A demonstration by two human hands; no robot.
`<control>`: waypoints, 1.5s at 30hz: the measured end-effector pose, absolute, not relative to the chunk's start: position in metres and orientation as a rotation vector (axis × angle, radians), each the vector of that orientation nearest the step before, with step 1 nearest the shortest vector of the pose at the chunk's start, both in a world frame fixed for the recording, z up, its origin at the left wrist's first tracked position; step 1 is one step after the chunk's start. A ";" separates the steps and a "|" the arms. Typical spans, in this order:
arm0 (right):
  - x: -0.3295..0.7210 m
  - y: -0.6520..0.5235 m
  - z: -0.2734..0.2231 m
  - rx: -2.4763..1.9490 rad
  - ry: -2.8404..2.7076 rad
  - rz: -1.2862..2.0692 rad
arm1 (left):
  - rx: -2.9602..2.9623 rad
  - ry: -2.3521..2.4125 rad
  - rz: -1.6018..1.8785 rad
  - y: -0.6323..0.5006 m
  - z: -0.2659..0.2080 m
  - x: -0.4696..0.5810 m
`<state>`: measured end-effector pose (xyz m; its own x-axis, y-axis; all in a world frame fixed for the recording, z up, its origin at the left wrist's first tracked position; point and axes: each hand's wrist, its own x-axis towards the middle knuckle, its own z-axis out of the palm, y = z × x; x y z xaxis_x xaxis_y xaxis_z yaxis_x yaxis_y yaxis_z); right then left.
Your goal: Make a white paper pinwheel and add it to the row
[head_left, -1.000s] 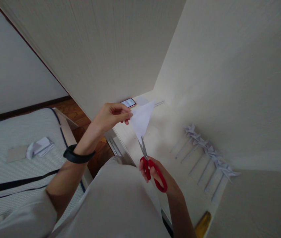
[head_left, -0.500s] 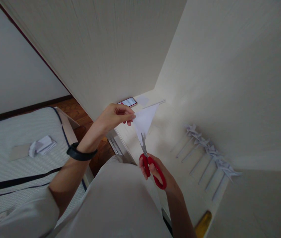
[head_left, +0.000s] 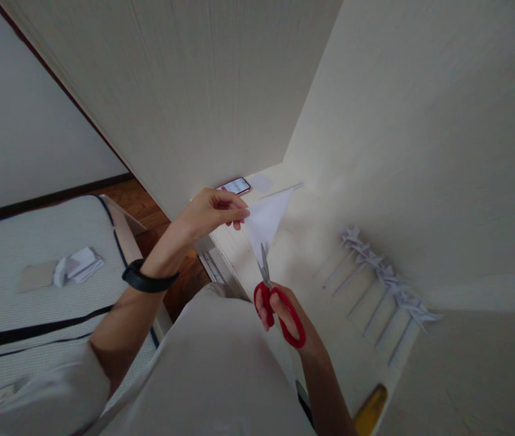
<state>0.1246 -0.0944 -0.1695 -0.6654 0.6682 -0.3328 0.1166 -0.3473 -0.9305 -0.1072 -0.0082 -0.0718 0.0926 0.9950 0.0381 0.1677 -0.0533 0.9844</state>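
Note:
Between thumb and fingers, my left hand pinches the left corner of a white paper triangle, held above the desk. My right hand has its fingers through the handles of red-handled scissors. The blades point up at the triangle's lower corner and are slightly apart; whether they have cut into the paper is hard to make out. Behind the triangle, a thin white stick lies on the desk.
A phone and a small piece of paper lie at the desk's back. Several paper pinwheels on sticks line the right wall. A yellow object sits near the front edge. Folded papers rest on the mattress at left.
The scissors have shifted very slightly, their blades a little more upright by the paper's lower corner. My left hand and the triangle stay almost still.

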 end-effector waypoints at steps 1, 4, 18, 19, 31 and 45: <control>0.124 -0.094 -0.170 -1.031 -1.513 2.069 | 1.410 1.242 1.089 -0.008 -0.072 -0.108; 0.123 -0.095 -0.170 -1.046 -1.494 2.061 | 1.400 1.231 1.079 -0.007 -0.073 -0.109; 0.115 -0.091 -0.142 -1.086 -1.447 1.975 | 1.375 1.238 1.085 -0.009 -0.070 -0.106; 0.115 -0.091 -0.141 -1.095 -1.451 1.972 | 1.370 1.238 1.081 -0.009 -0.070 -0.106; 0.115 -0.093 -0.137 -1.167 -1.464 1.937 | 1.374 1.236 1.068 -0.008 -0.076 -0.110; 0.114 -0.094 -0.137 -1.226 -1.448 1.895 | 1.364 1.250 1.068 -0.009 -0.076 -0.110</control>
<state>0.1138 -0.0943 -0.1367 -0.5000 0.7816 -0.3731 0.1546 -0.3433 -0.9264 -0.1101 -0.0091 -0.0765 0.0905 0.9959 -0.0037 0.1514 -0.0101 0.9884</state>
